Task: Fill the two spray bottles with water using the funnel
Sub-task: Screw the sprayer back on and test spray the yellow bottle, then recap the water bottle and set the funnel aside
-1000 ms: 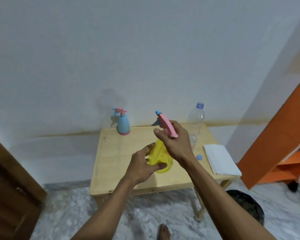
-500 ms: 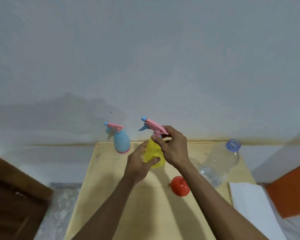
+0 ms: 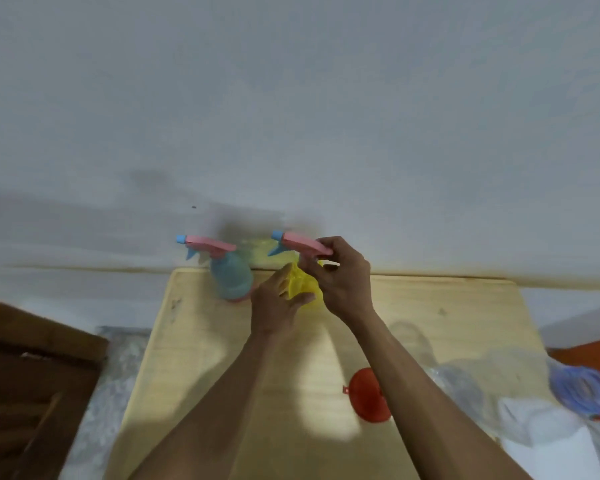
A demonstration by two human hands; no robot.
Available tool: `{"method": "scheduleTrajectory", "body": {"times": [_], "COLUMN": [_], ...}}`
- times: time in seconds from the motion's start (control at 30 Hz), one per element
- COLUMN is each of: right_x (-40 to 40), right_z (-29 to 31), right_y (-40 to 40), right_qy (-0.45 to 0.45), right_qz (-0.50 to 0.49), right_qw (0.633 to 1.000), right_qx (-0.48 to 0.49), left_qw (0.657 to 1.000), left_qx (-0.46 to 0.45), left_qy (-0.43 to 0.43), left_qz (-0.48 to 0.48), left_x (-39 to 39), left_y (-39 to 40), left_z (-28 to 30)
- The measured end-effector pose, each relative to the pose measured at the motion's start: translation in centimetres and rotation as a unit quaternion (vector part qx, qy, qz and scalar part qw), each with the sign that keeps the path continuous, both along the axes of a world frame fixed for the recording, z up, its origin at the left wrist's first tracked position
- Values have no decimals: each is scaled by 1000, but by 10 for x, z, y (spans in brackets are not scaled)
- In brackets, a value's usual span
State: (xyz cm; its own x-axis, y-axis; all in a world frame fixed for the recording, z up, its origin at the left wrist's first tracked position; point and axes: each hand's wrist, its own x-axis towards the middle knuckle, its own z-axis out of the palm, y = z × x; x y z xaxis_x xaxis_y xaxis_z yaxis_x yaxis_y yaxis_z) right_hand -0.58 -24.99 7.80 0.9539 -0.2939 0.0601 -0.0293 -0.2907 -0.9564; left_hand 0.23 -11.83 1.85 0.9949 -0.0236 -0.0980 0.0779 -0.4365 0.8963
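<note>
A yellow spray bottle (image 3: 300,284) is held above the far part of the wooden table (image 3: 430,306). My left hand (image 3: 274,306) wraps its body from the left. My right hand (image 3: 340,275) grips its pink spray head (image 3: 303,245) with a blue nozzle pointing left. A blue spray bottle (image 3: 231,275) with a pink head stands upright at the table's far edge, just left of my hands. A red funnel (image 3: 366,398) lies on the table near my right forearm. A clear water bottle (image 3: 520,382) with an open blue neck sits at the right, blurred.
A white folded cloth (image 3: 548,445) lies at the table's near right corner. A white wall rises right behind the table. Dark wooden furniture (image 3: 32,393) stands at the left, and something orange (image 3: 582,348) at the right.
The camera has come closer over the table and tilted down. Both hands stay on the yellow spray bottle, now lifted nearer the wall beside the blue one.
</note>
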Motion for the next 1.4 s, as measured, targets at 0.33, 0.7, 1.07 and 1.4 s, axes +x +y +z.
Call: {"method": "scheduleTrajectory", "body": {"times": [0.33, 0.7, 1.07, 1.4], "right_x": [13, 8, -63, -243], "right_z": [-15, -15, 5, 6], "right_y": [-4, -5, 0, -2], "right_qy": [28, 26, 14, 41], "right_qz": [0, 7, -40, -38], "right_qw": [1000, 1000, 999, 998], "right_qx": [5, 12, -33, 10], "left_qw": [1000, 999, 997, 1000], "left_qx": [-2, 46, 51, 24], "left_qy": [28, 25, 39, 1], "left_qz": [9, 11, 50, 5], "left_x": [10, 10, -52, -178], "left_y": [-7, -8, 19, 35], "left_z": [-13, -17, 22, 50]}}
